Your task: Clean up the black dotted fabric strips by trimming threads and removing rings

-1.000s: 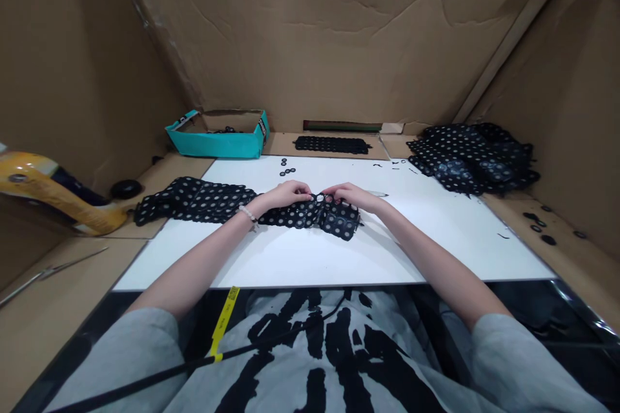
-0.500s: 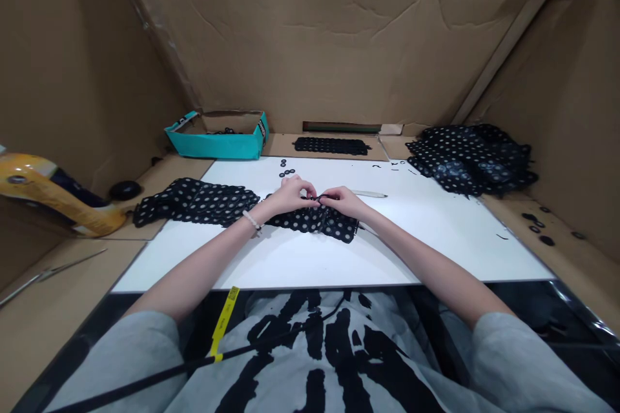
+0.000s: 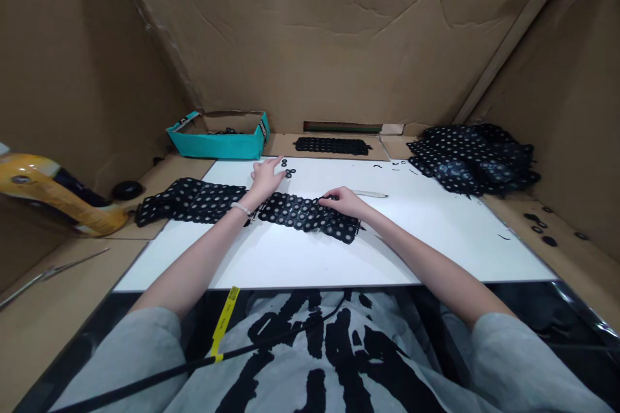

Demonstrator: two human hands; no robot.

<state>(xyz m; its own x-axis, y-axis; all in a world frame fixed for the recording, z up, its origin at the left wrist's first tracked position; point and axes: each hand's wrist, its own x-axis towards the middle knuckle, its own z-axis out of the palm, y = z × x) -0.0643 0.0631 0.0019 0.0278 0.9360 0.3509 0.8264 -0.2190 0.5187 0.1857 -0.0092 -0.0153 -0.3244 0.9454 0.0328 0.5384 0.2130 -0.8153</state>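
Note:
A long black sheet punched with round holes (image 3: 290, 211) lies across the white board (image 3: 436, 232), its left end trailing onto the cardboard. My right hand (image 3: 345, 201) rests on the sheet's right part, fingers pinched at its upper edge. My left hand (image 3: 266, 174) is stretched out beyond the sheet, fingers apart, its fingertips beside a few small black rings (image 3: 287, 171) lying loose on the board. A bead bracelet is on my left wrist.
A teal box (image 3: 217, 137) with black pieces stands at the back left. A flat black strip (image 3: 331, 144) lies at the back centre. A heap of punched black sheets (image 3: 475, 156) sits back right. A thin white stick (image 3: 371, 193) lies by my right hand. A yellow object (image 3: 48, 193) is far left.
My left hand has let go of the sheet and reached forward and left to the loose black rings. My right hand has stayed on the sheet, which now lies flatter.

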